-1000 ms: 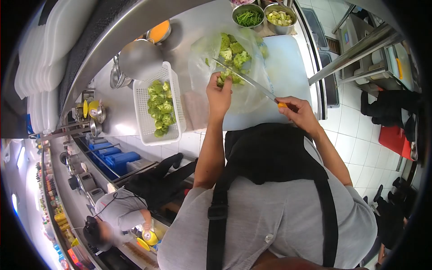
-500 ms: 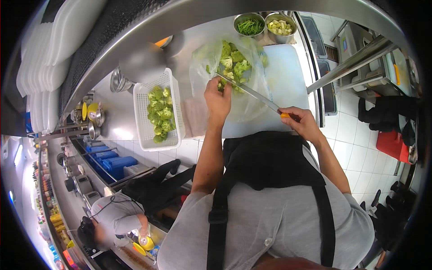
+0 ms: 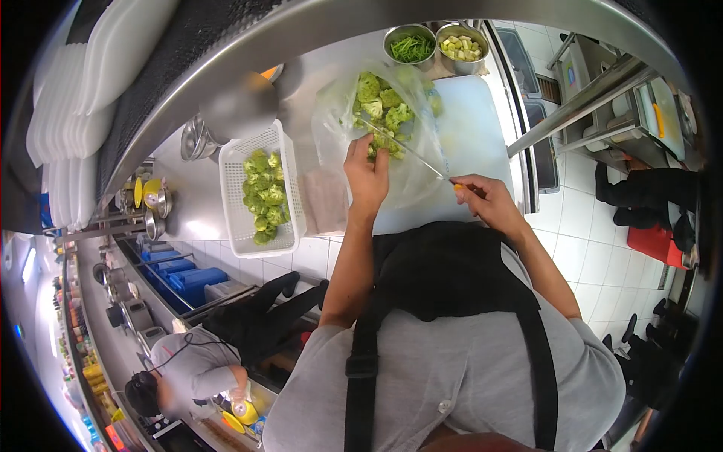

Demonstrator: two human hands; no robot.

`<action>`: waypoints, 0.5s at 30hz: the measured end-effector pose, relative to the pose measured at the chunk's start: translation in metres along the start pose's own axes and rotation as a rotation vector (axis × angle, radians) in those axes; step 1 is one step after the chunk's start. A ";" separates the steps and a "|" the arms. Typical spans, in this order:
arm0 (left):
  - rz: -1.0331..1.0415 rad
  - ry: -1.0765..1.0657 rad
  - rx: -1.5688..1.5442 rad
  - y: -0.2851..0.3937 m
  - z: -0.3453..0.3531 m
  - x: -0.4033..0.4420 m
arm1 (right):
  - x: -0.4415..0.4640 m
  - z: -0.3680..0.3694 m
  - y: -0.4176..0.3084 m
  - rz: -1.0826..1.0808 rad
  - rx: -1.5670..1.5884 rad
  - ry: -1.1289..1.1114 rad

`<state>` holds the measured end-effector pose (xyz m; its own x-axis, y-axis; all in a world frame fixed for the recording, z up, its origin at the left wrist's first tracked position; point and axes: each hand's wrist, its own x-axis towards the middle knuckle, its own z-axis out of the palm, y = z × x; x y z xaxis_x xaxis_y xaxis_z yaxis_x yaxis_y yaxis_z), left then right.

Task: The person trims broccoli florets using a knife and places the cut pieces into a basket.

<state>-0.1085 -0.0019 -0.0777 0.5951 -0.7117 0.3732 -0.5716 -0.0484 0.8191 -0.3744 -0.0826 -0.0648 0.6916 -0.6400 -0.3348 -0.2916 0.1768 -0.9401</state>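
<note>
Holding a knife [image 3: 413,154] is the right hand [image 3: 486,198], left hand [image 3: 367,173] seemingly touching broccoli [image 3: 396,117].

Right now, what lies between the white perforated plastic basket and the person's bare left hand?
In the head view, a flat pinkish-brown cloth lies between the basket and left hand, with the edge of the clear plastic bag just beyond it.

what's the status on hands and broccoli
Right hand gripping knife. Left hand at broccoli. Plastic bag below knife, possibly in the way.
</note>
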 end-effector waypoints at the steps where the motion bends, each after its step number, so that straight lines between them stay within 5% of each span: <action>1: 0.028 -0.014 -0.025 -0.007 0.001 -0.003 | 0.000 0.002 -0.006 0.008 0.000 -0.001; 6: -0.025 -0.080 -0.178 -0.019 0.000 -0.014 | 0.006 0.004 -0.005 0.032 0.002 0.028; 9: -0.314 -0.096 -0.295 -0.018 -0.006 -0.014 | 0.002 0.000 -0.003 0.051 0.053 0.032; 12: -0.569 -0.053 -0.747 -0.015 -0.015 -0.003 | 0.000 -0.002 -0.002 0.044 0.088 0.044; 15: -0.621 -0.120 -0.764 -0.022 -0.017 0.006 | -0.002 -0.003 0.000 0.022 0.096 0.057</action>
<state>-0.0824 0.0065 -0.0862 0.5801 -0.7815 -0.2295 0.3654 -0.0021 0.9308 -0.3782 -0.0836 -0.0641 0.6460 -0.6762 -0.3542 -0.2400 0.2605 -0.9352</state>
